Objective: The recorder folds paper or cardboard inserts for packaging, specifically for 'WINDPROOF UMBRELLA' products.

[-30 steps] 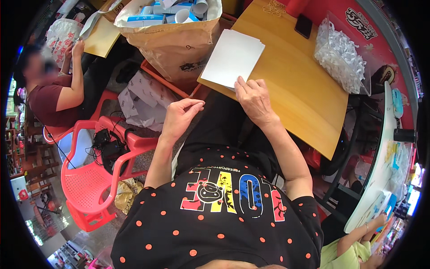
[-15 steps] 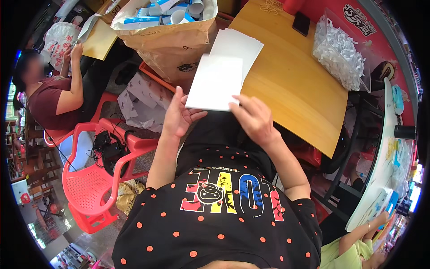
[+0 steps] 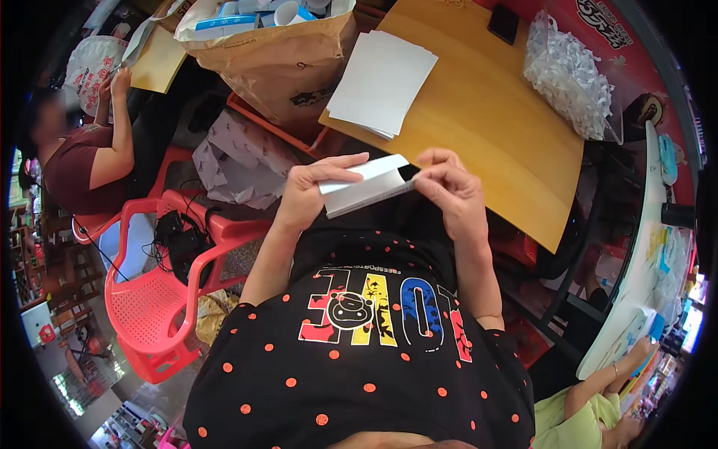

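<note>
The white card [image 3: 368,182] is being held in mid-air above the person's lap, just off the near edge of the bench, where both hands are reaching it without stretching. It is standing bent along its length into lidless-looking panels, with a dark opening showing at its right end; small print is running along the lower panel, too fine to make out.

The left grip [image 3: 303,191] is closing around the card's left end, fingers lying over the top panel, apparently to be steadying the shape and keeping the creases from springing flat. The right grip [image 3: 455,191] is narrowing to bunched fingertips at the open end; whether they are pinching an edge or only pressing against it, I cannot tell. This split is probably leaving one hand anchoring while the other is free for finer work.

Beyond the card, a stack of white sheets [image 3: 383,81] is lying slightly fanned on the bench [image 3: 501,142], near its left corner, presumably so that single sheets are staying easy to pick off. Left of that, a brown paper bag [image 3: 280,71] is standing wide-mouthed, with blue-and-white pieces [image 3: 295,13] filling its top; an orange crate [image 3: 310,144] is sitting against its base.

Farther off, white strips [image 3: 568,75] are filling a clear container at the right edge, which is likely keeping them from scattering, and a dark phone [image 3: 503,24] is resting near the far edge.
</note>
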A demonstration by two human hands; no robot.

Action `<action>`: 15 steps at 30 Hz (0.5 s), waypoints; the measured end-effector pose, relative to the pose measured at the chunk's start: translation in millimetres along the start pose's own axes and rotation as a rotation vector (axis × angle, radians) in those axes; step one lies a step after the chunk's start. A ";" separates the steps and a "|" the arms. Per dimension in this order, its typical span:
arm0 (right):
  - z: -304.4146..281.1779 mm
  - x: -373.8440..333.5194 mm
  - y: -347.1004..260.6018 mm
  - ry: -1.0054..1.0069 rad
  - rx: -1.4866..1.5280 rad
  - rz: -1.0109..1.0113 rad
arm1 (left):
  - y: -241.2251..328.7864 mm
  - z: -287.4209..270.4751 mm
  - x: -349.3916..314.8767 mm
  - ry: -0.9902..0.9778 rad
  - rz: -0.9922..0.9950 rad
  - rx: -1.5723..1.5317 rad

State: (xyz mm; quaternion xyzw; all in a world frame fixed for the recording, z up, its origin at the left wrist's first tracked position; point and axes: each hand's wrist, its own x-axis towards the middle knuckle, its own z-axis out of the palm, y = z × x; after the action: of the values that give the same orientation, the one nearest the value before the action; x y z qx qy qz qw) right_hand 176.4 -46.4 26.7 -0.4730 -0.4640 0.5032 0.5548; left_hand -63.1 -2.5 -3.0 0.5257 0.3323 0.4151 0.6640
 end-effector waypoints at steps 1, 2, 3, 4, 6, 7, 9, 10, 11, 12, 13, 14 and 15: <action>-5.0 6.6 4.9 -0.041 -0.045 0.000 | 3.1 3.7 0.8 -0.026 0.107 0.167; -6.2 10.7 8.9 -0.056 0.048 0.073 | 7.3 8.1 1.5 -0.052 0.214 0.333; -6.7 13.5 12.7 -0.070 0.144 0.147 | 15.2 14.0 1.2 -0.071 0.280 0.473; -6.9 15.7 16.1 -0.083 0.241 0.221 | 16.3 15.9 2.7 -0.103 0.363 0.552; -6.0 17.9 24.0 -0.069 0.269 0.241 | 16.6 17.9 4.9 -0.168 0.529 0.705; -6.7 18.4 29.1 -0.048 0.257 0.251 | 17.3 18.6 5.0 -0.202 0.538 0.738; -5.1 18.0 34.1 0.013 0.219 0.225 | 18.2 18.8 6.5 -0.216 0.549 0.808; -2.3 17.4 35.7 0.053 0.193 0.189 | 18.3 18.9 7.3 -0.221 0.555 0.844; -1.4 17.4 36.7 0.094 0.167 0.153 | 17.9 21.7 6.7 -0.092 0.514 0.810; -2.3 18.6 37.1 0.133 0.115 0.082 | 17.4 26.7 3.8 0.038 0.471 0.775; -4.0 20.2 37.4 0.171 0.063 0.011 | 17.3 30.1 1.0 0.166 0.427 0.737; -5.5 21.6 37.5 0.209 0.011 -0.060 | 17.6 31.1 -0.6 0.327 0.353 0.668; -4.6 21.6 31.9 0.229 0.027 -0.047 | 12.8 24.5 -5.6 0.375 0.109 0.393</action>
State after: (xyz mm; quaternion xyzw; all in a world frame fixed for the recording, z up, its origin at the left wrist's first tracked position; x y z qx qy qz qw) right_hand 178.5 -23.7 -4.7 -0.5090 -0.4019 0.4390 0.6219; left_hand -46.7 -16.6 15.0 0.5755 0.4947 0.4680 0.4528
